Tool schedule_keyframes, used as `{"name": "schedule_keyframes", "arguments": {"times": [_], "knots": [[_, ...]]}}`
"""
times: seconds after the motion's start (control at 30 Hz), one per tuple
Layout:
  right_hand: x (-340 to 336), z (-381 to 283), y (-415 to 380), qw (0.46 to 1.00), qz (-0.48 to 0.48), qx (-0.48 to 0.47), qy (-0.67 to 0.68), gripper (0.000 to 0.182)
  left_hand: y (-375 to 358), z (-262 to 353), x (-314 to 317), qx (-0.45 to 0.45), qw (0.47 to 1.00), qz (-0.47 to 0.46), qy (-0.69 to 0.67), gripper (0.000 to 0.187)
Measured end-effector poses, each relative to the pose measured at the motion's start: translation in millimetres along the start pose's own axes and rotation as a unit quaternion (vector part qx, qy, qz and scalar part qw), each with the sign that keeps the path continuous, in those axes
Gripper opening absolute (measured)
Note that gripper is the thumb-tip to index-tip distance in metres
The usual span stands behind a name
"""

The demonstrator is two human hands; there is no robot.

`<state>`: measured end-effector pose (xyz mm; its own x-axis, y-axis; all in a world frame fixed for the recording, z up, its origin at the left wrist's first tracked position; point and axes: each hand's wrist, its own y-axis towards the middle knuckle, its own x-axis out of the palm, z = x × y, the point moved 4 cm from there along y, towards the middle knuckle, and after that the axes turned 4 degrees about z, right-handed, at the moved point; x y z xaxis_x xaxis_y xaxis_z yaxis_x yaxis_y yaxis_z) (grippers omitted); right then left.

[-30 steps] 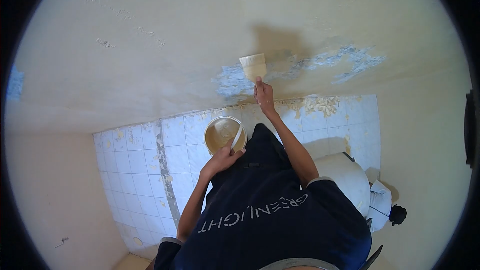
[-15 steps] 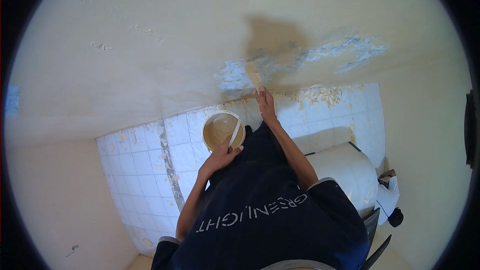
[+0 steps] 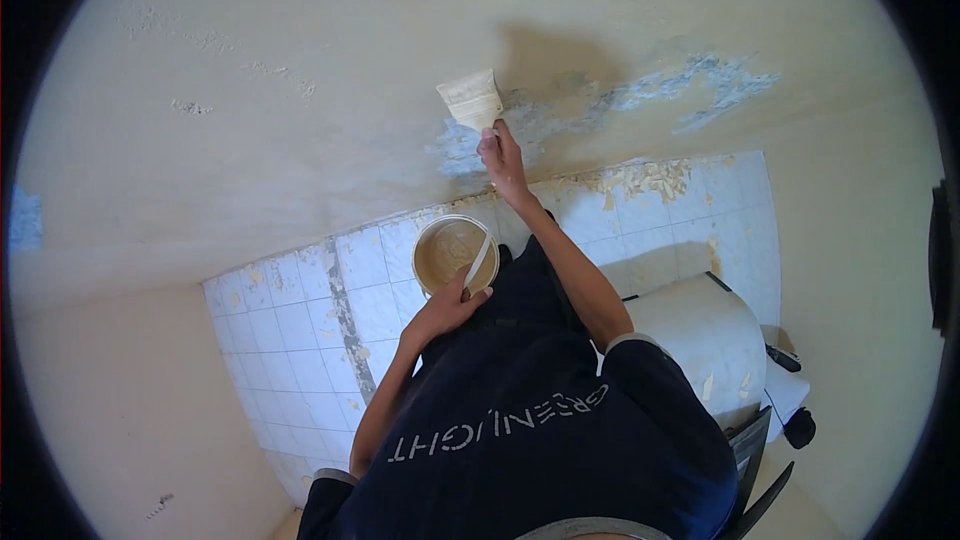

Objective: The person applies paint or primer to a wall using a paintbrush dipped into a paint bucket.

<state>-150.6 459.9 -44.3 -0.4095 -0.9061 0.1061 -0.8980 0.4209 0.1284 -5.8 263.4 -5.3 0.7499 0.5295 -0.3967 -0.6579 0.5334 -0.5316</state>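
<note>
In the head view, my right hand (image 3: 504, 161) is closed round the handle of a wide, pale paintbrush (image 3: 470, 100). The brush head is up against or close to the beige wall (image 3: 330, 50), just above a patch of bare bluish-grey surface (image 3: 460, 148). My left hand (image 3: 450, 309) grips the white handle and near rim of a round bucket (image 3: 422, 258), held in front of my waist. Inside the bucket is a beige, paint-like substance (image 3: 452, 245). Some fingers of my left hand are hidden.
White floor tiles (image 3: 285, 325) carry peeled paint flakes (image 3: 655, 183) along the wall's foot. A large pale rounded object (image 3: 690, 340) stands on my right, with a white item (image 3: 783, 392) beyond it. More bare wall (image 3: 715, 88) shows at the upper right.
My right hand has moved up and slightly left with the paintbrush, whose broad face now shows. My left hand still holds the bucket, which has shifted slightly in view.
</note>
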Motion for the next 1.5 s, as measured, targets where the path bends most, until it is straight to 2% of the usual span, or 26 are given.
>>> {"name": "schedule_keyframes", "arguments": {"times": [0.13, 0.23, 0.3, 0.33, 0.4, 0.5, 0.63, 0.7, 0.77, 0.87, 0.93, 1.0, 1.03, 1.13, 1.3, 1.37, 1.43, 1.5], "knots": [[0, 52, -9, 1.000, -0.012, -0.013, 0.014, 0.040, -2, -2, -2, -0.010, 1.000, 0.006, 0.006, 0.076], [-18, 73, -35, 0.998, 0.017, 0.043, -0.051, 0.046, -3, -3, -2, -0.021, 1.000, 0.011, 0.000, 0.077], [-27, 86, -42, 0.990, 0.072, 0.079, -0.092, 0.051, -4, -1, -4, -0.035, 0.999, 0.012, -0.003, 0.078], [-24, 72, -38, 0.990, 0.071, 0.079, -0.092, 0.051, -5, 0, -4, -0.036, 0.999, 0.011, -0.003, 0.078], [-18, 34, -26, 0.994, 0.095, 0.019, -0.055, 0.054, -6, 0, -2, -0.040, 0.999, 0.006, -0.005, 0.078], [-4, -6, 1, 0.997, 0.071, 0.015, 0.009, 0.055, -6, 0, -2, -0.041, 0.999, 0.007, -0.003, 0.077], [-11, 34, 4, 0.998, 0.038, 0.026, -0.036, 0.056, -3, 1, -3, -0.020, 1.000, 0.008, 0.004, 0.075], [-25, 67, -19, 0.985, 0.026, 0.060, -0.157, 0.052, -2, 3, -4, -0.016, 1.000, 0.008, 0.004, 0.075], [-40, 109, -44, 0.988, 0.045, 0.074, -0.127, 0.053, -4, 1, -4, -0.029, 1.000, 0.008, -0.007, 0.075], [-53, 98, -43, 0.991, 0.070, 0.084, -0.078, 0.056, -2, -9, 0, -0.016, 0.999, 0.023, -0.016, 0.075], [-53, 57, -33, 0.991, 0.080, 0.083, -0.062, 0.059, -4, -4, -1, -0.026, 0.999, 0.017, -0.014, 0.075], [-48, 3, -12, 0.995, 0.090, 0.040, 0.003, 0.059, -3, -2, -3, -0.032, 0.999, 0.012, -0.008, 0.075], [-48, -2, -2, 0.995, 0.092, 0.039, 0.003, 0.059, -1, -2, -3, -0.023, 1.000, 0.008, -0.005, 0.076], [-54, 7, 12, 0.995, 0.061, 0.081, 0.018, 0.059, 2, -2, -4, -0.012, 1.000, 0.001, 0.007, 0.076], [-69, 62, -25, 0.988, 0.069, 0.082, -0.108, 0.056, 0, -2, -5, -0.011, 1.000, 0.004, 0.010, 0.077], [-56, 46, -39, 0.992, 0.056, 0.090, -0.073, 0.056, -1, 3, -6, -0.069, 0.997, -0.028, -0.006, 0.072], [-39, 33, -42, 0.993, 0.045, 0.103, -0.039, 0.055, -1, 1, -5, -0.056, 0.998, -0.017, -0.012, 0.072], [-8, 22, -32, 0.998, -0.003, 0.062, 0.003, 0.051, -1, 5, -7, -0.040, 0.999, -0.008, -0.016, 0.072]]}}
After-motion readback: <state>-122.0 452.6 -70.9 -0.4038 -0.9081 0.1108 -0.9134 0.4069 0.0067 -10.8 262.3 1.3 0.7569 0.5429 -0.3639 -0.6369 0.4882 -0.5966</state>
